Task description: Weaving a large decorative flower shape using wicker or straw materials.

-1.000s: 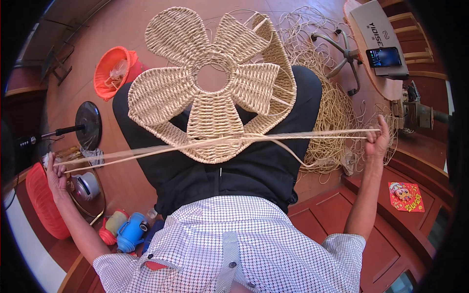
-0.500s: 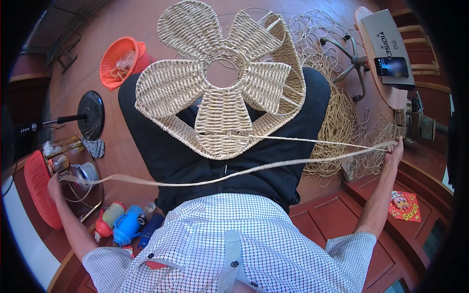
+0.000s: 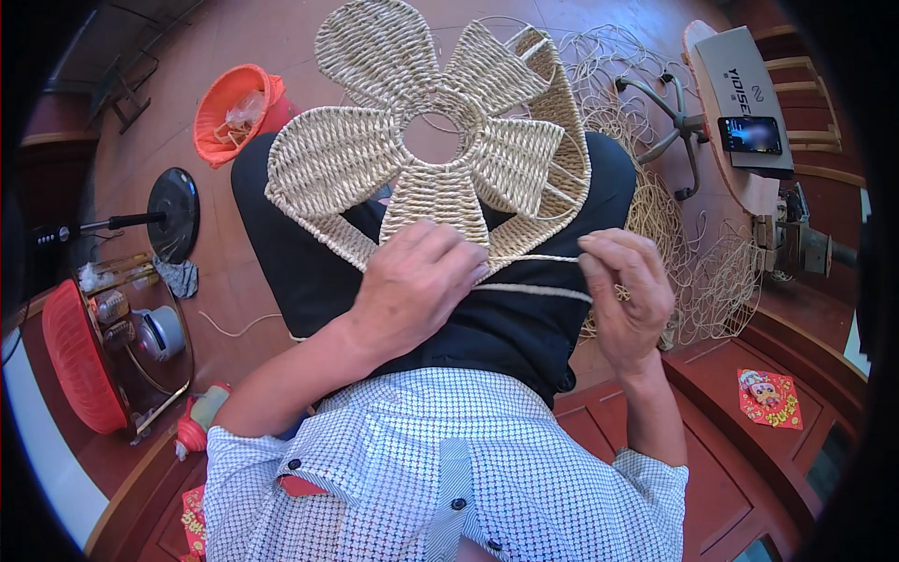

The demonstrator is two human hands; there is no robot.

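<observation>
Left grip [image 3: 417, 286] at woven flower frame [image 3: 435, 190], right grip [image 3: 632, 295] pinching cord [image 3: 536, 258]

From my end I make out dark capital letters and a logo down the middle of the carton [image 3: 730, 66] lying on the table [image 3: 745, 188]. At the carton's near end, the phone [image 3: 754, 137] has a lit screen, its print too small for me. Gold markings near the red card's [image 3: 770, 400] lower edge stay illegible.
</observation>
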